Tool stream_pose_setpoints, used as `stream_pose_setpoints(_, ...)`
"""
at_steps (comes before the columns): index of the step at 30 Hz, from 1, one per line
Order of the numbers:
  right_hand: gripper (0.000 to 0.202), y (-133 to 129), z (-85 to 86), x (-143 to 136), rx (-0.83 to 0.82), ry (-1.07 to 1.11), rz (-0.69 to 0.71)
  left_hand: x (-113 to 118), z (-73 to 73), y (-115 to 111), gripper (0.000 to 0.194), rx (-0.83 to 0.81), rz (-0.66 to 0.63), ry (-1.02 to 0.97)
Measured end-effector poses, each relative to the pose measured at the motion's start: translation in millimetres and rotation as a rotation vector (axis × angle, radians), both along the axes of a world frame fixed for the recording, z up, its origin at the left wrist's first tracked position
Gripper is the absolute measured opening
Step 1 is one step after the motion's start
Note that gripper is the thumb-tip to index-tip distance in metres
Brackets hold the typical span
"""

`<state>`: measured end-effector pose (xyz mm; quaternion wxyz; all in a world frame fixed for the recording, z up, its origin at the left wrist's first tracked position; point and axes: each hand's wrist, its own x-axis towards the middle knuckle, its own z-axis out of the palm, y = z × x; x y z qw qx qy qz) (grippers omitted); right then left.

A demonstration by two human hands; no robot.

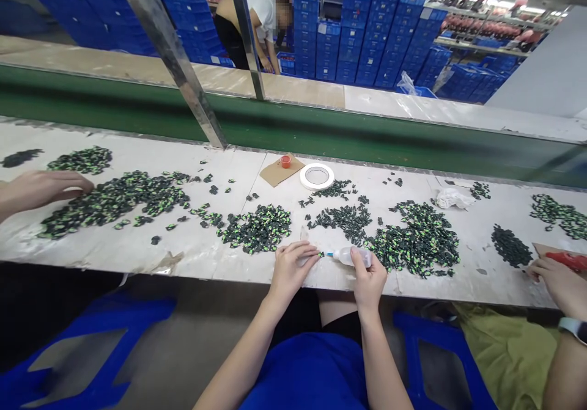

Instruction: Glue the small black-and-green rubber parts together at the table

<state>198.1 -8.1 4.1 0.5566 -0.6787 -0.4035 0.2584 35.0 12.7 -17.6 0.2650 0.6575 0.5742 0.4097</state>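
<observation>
Right fingers [359, 263] hold bottle [343, 256] sideways toward left fingers [297, 252].

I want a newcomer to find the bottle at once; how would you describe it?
Start at the near edge of the long white table. There the wearer's right hand holds the bottle sideways, its tip toward the left hand. Its pale body and blue tip set it apart from the dark, green-flecked parts.

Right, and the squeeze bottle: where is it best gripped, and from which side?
Probably by the translucent body of the bottle, coming from the near right, as the right hand does. The bottle lies roughly level, its narrow blue tip pointing left at the small part by the left hand, so a hold on the wider body should leave the tip free.
</observation>
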Motion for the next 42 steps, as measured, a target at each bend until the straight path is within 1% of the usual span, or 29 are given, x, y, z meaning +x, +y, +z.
stream_pose_setpoints(8, 0.041, -1, 1.2, 0, 0.006, 0.010, 0.023, 0, -4.7, 0, 0.007, 0.026, 0.003, -0.008)
stream_pose_setpoints(14, 0.041, 1, -1.0, 1, -0.005, 0.006, 0.041, 0, -5.1, 1, 0.007, 0.006, 0.005, -0.005)
stream_pose_setpoints(22, 0.041, 0, -3.4, -1, 0.016, 0.016, -0.001, 0, -3.7, 0, 0.005, 0.020, 0.002, -0.008)
stream_pose_setpoints(24, 0.040, 0, -5.4, 1, 0.034, 0.052, -0.010, 0, -3.2, 0, 0.005, 0.025, -0.001, -0.006)
stream_pose_setpoints(28, 0.039, 0, -9.1, 7, 0.135, 0.238, -0.079, -1, -2.9, 0, 0.005, 0.042, -0.025, -0.016)
stream_pose_setpoints(30, 0.037, 1, -8.5, 8, 0.170, 0.267, -0.078, -4, -3.2, -2, 0.006, 0.034, -0.036, -0.018)
stream_pose_setpoints(33, 0.036, 3, -4.3, 2, 0.169, 0.213, 0.033, -13, -3.7, -8, 0.009, 0.034, -0.017, 0.024)
stream_pose_setpoints(36, 0.042, 11, -1.5, -14, 0.140, 0.152, 0.219, -26, -3.8, -13, 0.010, 0.051, 0.028, 0.085)
stream_pose_setpoints(39, 0.051, 21, -4.6, -31, 0.088, 0.110, 0.391, -37, -3.5, -14, 0.011, 0.046, 0.063, 0.129)
stream_pose_setpoints(42, 0.057, 27, -9.0, -35, 0.038, 0.083, 0.522, -39, -4.2, -13, 0.014, 0.036, 0.070, 0.164)
